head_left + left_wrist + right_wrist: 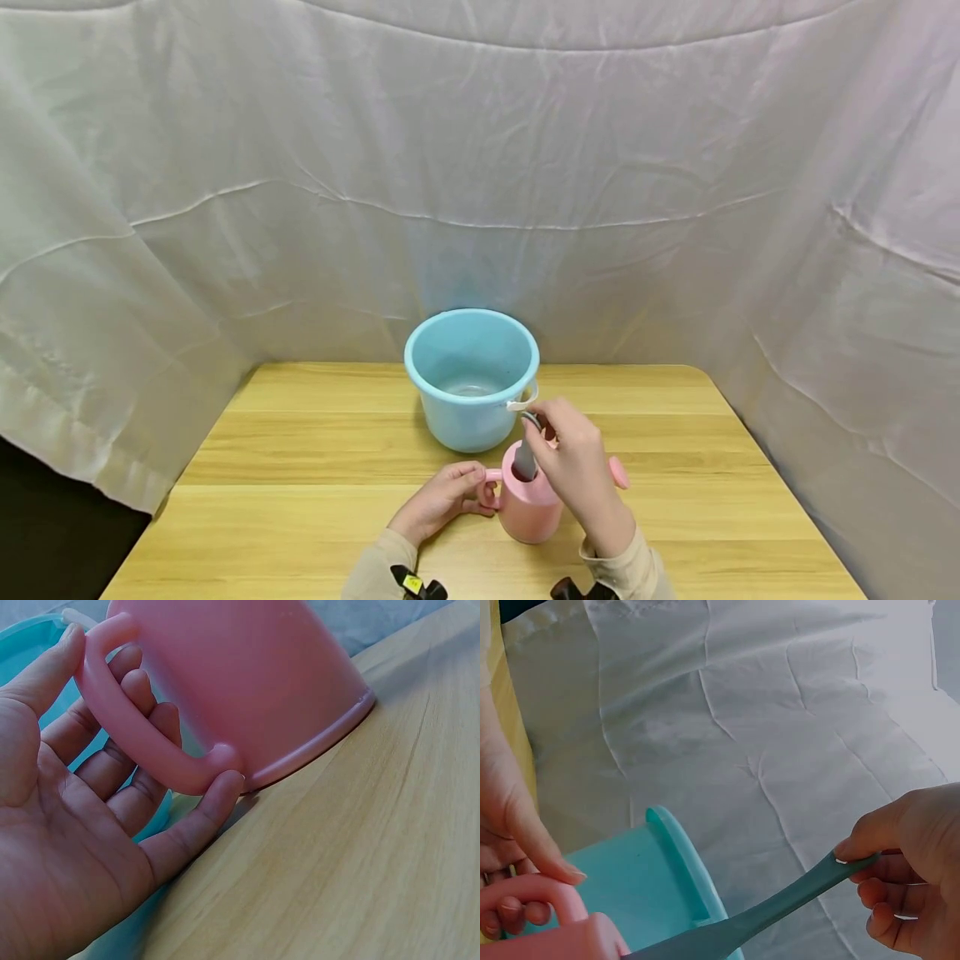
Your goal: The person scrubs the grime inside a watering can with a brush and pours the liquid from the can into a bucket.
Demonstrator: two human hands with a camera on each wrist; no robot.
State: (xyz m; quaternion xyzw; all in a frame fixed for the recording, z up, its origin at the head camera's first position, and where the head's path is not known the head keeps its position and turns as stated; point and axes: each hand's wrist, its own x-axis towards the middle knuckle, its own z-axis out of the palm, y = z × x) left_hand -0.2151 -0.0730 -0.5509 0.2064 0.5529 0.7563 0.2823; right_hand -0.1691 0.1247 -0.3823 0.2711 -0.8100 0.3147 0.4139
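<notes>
A pink watering can point(531, 518) stands upright on the table, its round sprinkler head point(618, 472) pointing right. My left hand point(450, 493) holds its handle point(124, 720), thumb at the top and several fingers behind the loop. Above the can's opening, my right hand point(576, 450) pinches the end of a grey-green spatula-like tool point(772, 904) between thumb and fingers. The tool has a hole at its handle end and widens downward. Its lower end is inside the can and hidden.
Just behind the can stands a light blue bucket point(468, 421) with a white handle point(522, 405) hanging at its right side. The wooden table point(300, 450) is enclosed by pale cloth curtains point(480, 167) at the back and sides.
</notes>
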